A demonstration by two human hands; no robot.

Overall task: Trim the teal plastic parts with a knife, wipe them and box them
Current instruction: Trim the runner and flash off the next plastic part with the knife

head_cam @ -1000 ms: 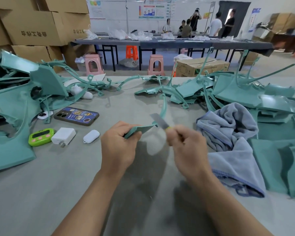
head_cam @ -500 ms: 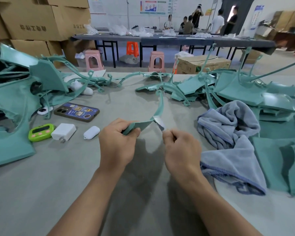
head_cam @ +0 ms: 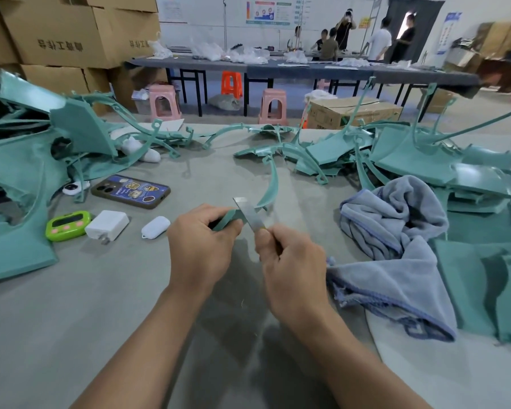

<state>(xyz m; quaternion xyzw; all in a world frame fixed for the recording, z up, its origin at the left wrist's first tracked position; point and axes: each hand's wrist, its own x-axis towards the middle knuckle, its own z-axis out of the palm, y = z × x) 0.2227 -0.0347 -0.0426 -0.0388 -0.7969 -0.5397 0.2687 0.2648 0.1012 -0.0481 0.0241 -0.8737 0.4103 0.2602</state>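
My left hand [head_cam: 201,246] grips the near end of a thin curved teal plastic part [head_cam: 270,188] that arcs up and away over the grey table [head_cam: 101,305]. My right hand [head_cam: 289,261] holds a knife with a flat metal blade [head_cam: 248,215]; the blade lies across the part just beside my left fingers. The knife's handle is hidden inside my fist. Piles of teal parts lie at the left [head_cam: 27,160] and at the right [head_cam: 419,160]. A grey-blue cloth [head_cam: 396,231] is crumpled to the right of my hands.
A phone [head_cam: 130,191], a green timer [head_cam: 67,225], a white charger [head_cam: 106,225] and a small white case [head_cam: 155,227] lie left of my hands. Cardboard boxes [head_cam: 59,33] are stacked at the back left, one box [head_cam: 351,112] behind the table. People stand far back.
The blade has slid from the part's right side to lie across it close to my left fingers. My right hand has shifted slightly toward my left. The part has tilted a little.
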